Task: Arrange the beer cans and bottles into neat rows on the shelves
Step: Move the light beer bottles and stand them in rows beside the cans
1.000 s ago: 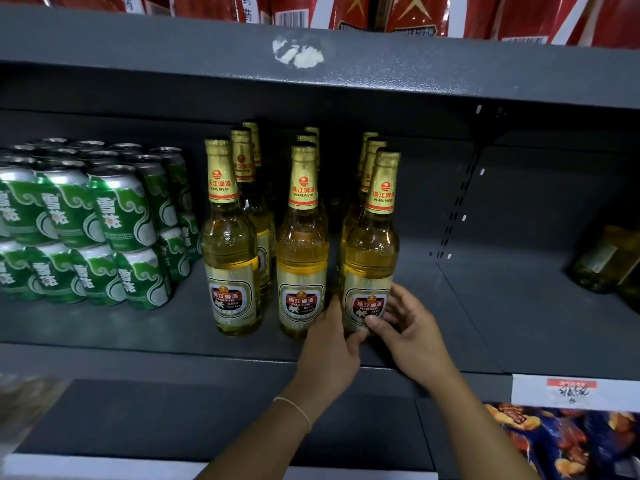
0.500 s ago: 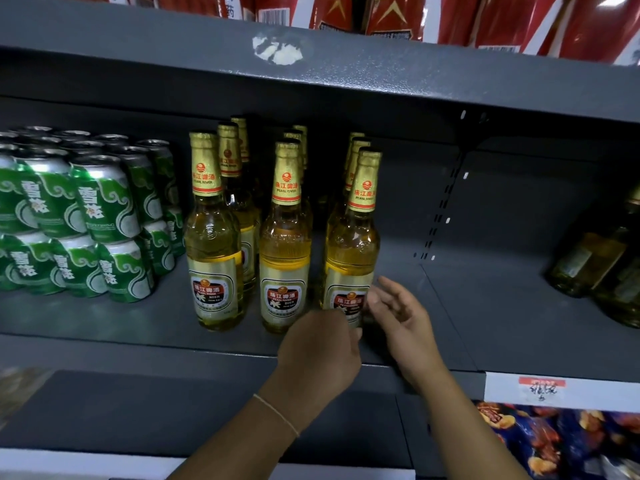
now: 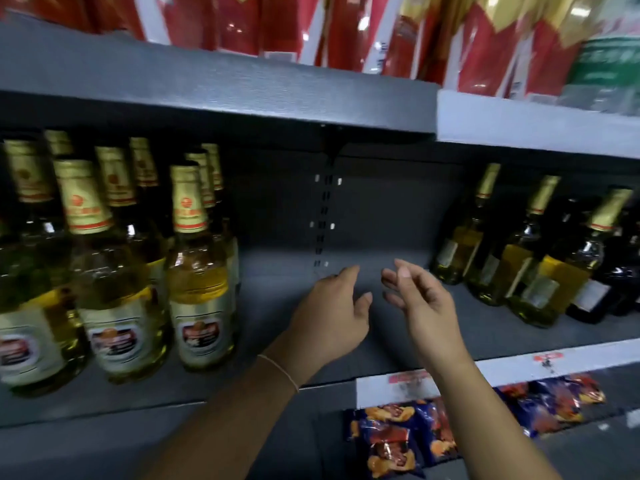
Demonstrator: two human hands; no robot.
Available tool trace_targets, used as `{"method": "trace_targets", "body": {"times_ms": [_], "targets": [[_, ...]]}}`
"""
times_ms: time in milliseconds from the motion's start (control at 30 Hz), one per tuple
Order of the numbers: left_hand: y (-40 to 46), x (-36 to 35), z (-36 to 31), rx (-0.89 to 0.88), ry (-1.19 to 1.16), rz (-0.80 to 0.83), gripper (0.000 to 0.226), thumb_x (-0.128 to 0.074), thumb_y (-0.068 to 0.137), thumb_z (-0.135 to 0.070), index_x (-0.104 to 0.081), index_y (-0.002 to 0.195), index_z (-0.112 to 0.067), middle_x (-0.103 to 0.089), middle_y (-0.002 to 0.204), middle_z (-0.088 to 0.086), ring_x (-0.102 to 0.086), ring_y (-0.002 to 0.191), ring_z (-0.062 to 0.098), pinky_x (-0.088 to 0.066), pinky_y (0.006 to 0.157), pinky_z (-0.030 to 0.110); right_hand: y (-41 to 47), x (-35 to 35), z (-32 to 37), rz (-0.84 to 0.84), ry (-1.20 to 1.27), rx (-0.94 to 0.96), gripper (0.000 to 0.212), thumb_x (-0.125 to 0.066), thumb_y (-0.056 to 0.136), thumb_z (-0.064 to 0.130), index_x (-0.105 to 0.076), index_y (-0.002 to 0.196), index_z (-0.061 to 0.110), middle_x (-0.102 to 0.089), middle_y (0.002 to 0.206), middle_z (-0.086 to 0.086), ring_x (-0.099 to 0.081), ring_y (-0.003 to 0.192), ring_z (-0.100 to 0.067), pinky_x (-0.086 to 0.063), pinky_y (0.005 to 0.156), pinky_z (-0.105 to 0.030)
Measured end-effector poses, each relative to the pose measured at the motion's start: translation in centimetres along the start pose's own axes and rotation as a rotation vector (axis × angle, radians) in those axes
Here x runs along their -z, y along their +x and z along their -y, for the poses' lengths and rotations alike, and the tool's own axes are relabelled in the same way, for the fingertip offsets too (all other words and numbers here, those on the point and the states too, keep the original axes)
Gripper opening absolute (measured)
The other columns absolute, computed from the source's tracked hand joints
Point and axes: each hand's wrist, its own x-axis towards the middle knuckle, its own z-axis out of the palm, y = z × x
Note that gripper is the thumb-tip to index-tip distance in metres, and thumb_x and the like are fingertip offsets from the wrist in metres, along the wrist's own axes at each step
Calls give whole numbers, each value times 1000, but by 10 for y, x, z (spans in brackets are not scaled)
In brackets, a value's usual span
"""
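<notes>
Golden beer bottles with gold foil necks stand in rows at the left of the grey shelf (image 3: 485, 327); the nearest one on the right end (image 3: 199, 271) is upright. A second group of gold-necked bottles (image 3: 526, 251) leans at the shelf's right. My left hand (image 3: 332, 313) and my right hand (image 3: 422, 299) hover side by side over the bare middle stretch between the two groups. Both have fingers spread and hold nothing. Neither touches a bottle.
Red packages (image 3: 346, 29) fill the shelf above. Dark bottles (image 3: 620, 271) stand at the far right. Blue snack bags (image 3: 401, 441) lie on the shelf below, under white price strips (image 3: 408, 382). A slotted upright (image 3: 323, 216) runs down the back wall.
Both hands have let go of the right front bottle and moved right into the gap. The view has swung right; the green cans are out of sight and the right bottles appear.
</notes>
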Motion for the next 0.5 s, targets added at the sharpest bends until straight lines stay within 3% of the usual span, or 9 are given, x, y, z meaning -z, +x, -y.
{"method": "trace_targets", "body": {"times_ms": [133, 300, 400, 500], "targets": [[42, -44, -33, -56, -72, 74, 56, -53, 96, -34, -36, 146, -15, -56, 136, 11, -52, 124, 23, -41, 105, 35, 26, 60, 7, -84, -72, 38, 15, -55, 97, 18, -64, 109, 20, -71, 105, -3, -67, 105, -15, -51, 99, -43], [73, -89, -77, -132, -112, 136, 55, -50, 98, -31, -32, 149, -18, -50, 143, 8, -46, 131, 21, -35, 110, 31, 50, 132, 15, -188, -138, 90, 24, -60, 88, 37, -66, 109, 26, -70, 111, -5, -65, 108, -19, -52, 98, -40], [86, -111, -102, -186, -125, 164, 55, -49, 99, -29, -32, 149, -18, -48, 143, 9, -45, 131, 22, -35, 108, 29, 67, 172, 19, -263, -196, 139, 17, -59, 95, 24, -65, 111, 20, -69, 107, -4, -65, 96, -9, -53, 88, -25], [98, -131, -125, -218, -111, 194, 54, -47, 100, -28, -31, 150, -17, -45, 146, 8, -43, 131, 21, -31, 103, 23, 88, 209, 24, -394, -275, 204, 22, -60, 97, 18, -61, 118, 13, -65, 105, -3, -61, 84, 6, -50, 79, -11]]}}
